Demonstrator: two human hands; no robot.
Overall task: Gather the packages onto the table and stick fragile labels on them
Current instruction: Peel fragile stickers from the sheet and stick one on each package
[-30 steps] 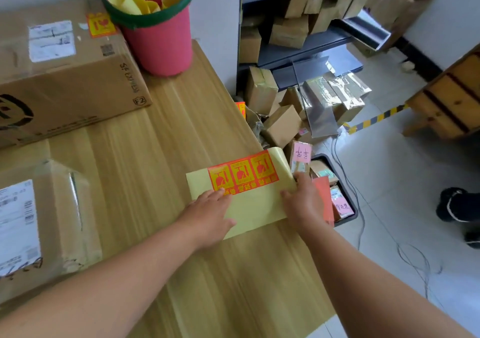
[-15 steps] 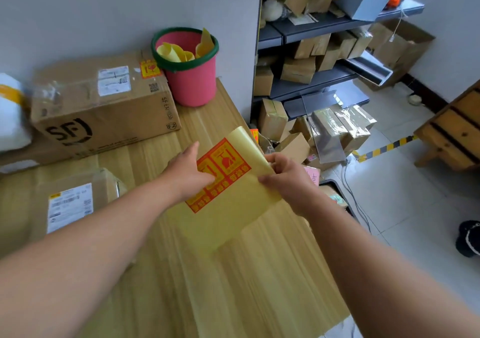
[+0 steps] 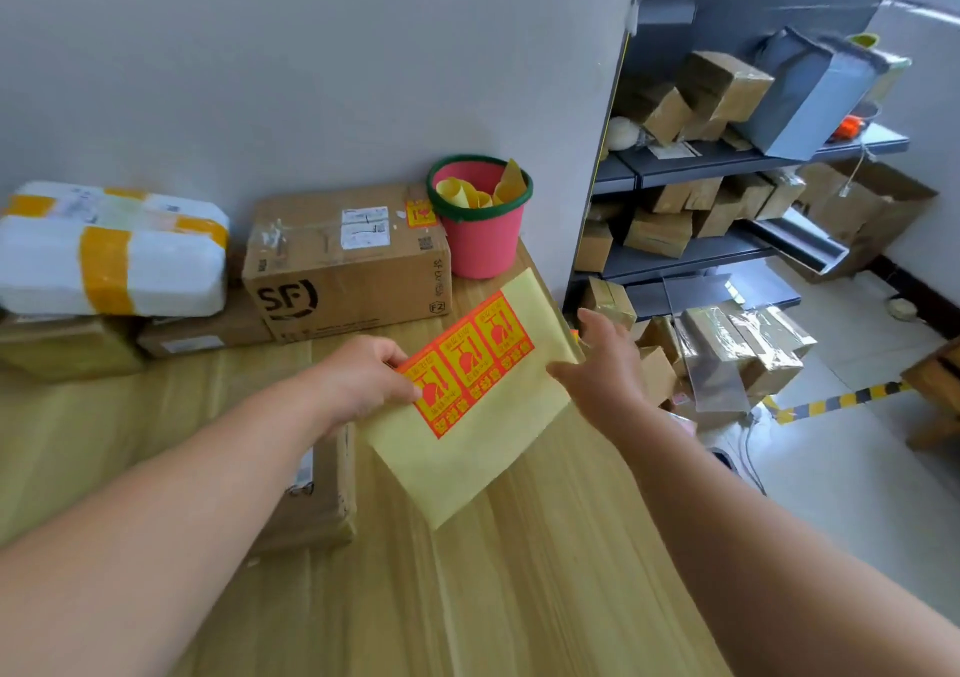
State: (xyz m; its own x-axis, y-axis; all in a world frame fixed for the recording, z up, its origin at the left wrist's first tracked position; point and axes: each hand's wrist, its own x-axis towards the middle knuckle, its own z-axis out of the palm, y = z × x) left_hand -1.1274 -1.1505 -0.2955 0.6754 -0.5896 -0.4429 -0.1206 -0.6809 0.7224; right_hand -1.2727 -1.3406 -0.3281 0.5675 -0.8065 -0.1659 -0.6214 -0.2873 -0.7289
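Step in hand: peeling a fragile label off the label sheet (image 3: pixel 467 416), by my judgement; three orange labels (image 3: pixel 470 362) sit in a row on its upper part, the rest is bare yellow backing.
Left hand (image 3: pixel 363 380): closed in a pinch on the sheet's left edge, thumb on the nearest label, holding the sheet up above the bench (image 3: pixel 519 598).
Right hand (image 3: pixel 602 369): open, fingers spread, holding nothing, just beside the sheet's right edge.
How to do it well: keep the left pinch firm so the sheet stays taut, lift one label by a corner with the right fingertips, and peel slowly so it neither tears nor curls onto itself.
Packages: an SF carton (image 3: pixel 348 260) at the bench's far edge against the wall already bears a label; a white parcel (image 3: pixel 109 250) with yellow tape lies on flat boxes at the far left; a small carton (image 3: pixel 322 494) lies under the left forearm, partly hidden.
Other things: a pink bucket (image 3: pixel 480 219) at the far right corner holds used backing.
In the way: nothing blocks the peel; more boxes wait on the shelves (image 3: pixel 727 156) and the floor to the right.
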